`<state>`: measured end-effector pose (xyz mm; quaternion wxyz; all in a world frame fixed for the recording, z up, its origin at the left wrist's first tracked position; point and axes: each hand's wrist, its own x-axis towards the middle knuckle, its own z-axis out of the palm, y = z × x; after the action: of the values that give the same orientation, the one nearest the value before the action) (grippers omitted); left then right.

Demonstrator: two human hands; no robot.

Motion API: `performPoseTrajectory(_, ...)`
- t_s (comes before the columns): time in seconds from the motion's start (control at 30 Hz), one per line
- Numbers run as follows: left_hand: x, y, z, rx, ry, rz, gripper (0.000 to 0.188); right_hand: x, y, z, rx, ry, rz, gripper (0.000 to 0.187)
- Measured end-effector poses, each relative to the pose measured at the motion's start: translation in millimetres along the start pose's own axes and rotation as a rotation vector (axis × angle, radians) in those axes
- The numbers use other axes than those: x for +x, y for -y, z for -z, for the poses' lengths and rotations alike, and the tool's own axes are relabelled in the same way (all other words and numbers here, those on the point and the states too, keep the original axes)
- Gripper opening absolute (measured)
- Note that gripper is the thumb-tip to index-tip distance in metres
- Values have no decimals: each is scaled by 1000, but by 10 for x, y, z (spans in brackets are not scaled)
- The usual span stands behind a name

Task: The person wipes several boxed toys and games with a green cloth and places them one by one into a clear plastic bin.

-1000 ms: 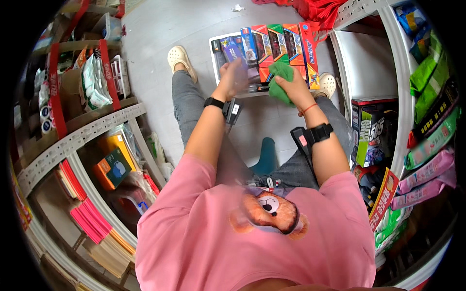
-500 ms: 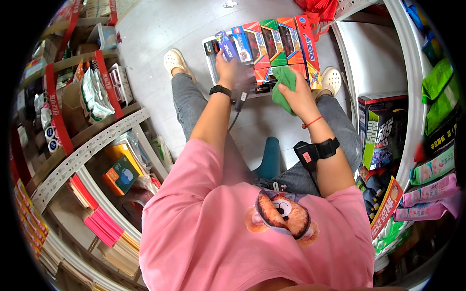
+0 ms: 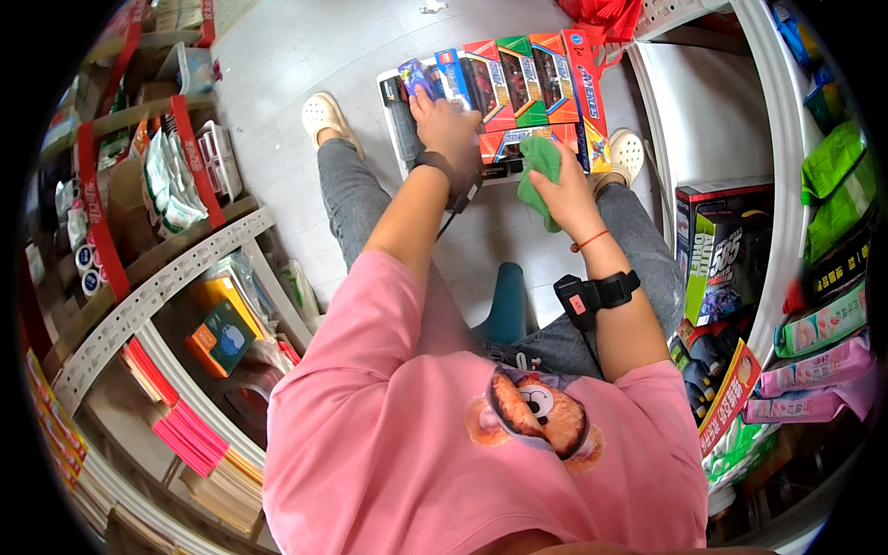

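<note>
My left hand [image 3: 448, 131] lies over the lower end of a slim purple box [image 3: 416, 79], its fingers stretched onto the box and the thumb apart to the right. A narrow blue box [image 3: 454, 79] stands against the purple one, followed by several red, green and orange toy boxes [image 3: 524, 81] in a row. All of these sit in a light-coloured tray or carton [image 3: 381, 85] between my feet; its inside is mostly hidden. A crumpled green cloth [image 3: 539, 180] is pinched in my right hand [image 3: 569, 196], just in front of the row's near right part.
Shelves with bagged goods [image 3: 180, 180] and stacked paper [image 3: 188, 435] stand on the left. To the right, a shelf holds a large toy box [image 3: 724, 250] and pink packets [image 3: 819, 370]. A teal leg-like post [image 3: 504, 301] shows between my legs. Red bags [image 3: 606, 18] lie beyond the row.
The purple box has shifted slightly left and now leans beside the blue box. My left hand has slid up and right, its thumb now spread. The green cloth stays in my right hand.
</note>
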<state>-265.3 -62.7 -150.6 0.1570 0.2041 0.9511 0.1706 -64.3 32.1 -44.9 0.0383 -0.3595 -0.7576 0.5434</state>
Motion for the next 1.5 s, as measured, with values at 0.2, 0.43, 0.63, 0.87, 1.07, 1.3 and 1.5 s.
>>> performPoseTrajectory(0.2, 33, 86, -165, 82, -107, 48, 62, -32, -20, -49, -89, 36, 112, 56)
performPoseTrajectory(0.43, 18, 8, -53, -102, -215, 105, 62, 3, 2, -151, -10, 26, 75, 53)
performPoseTrajectory(0.63, -256, 20, 572, -240, -239, 37, 56, 91, 583, -88, 120, 83, -46, 61)
performPoseTrajectory(0.87, -1329, -389, 1548, -423, 124, -266, 53, 289, 508, -318, 814, 205, -318, 57)
performPoseTrajectory(1.07, -1312, 198, 1292, -684, -17, -398, 33, 210, 556, -483, 517, 305, -141, 56)
performPoseTrajectory(1.3, -1367, -8, 1752, -1338, 523, 347, 42, 347, 250, -318, 703, 300, -287, 60)
performPoseTrajectory(1.5, -1410, -60, 1398, -1400, 510, 364, 53, 278, 452, -233, 495, 294, -157, 72)
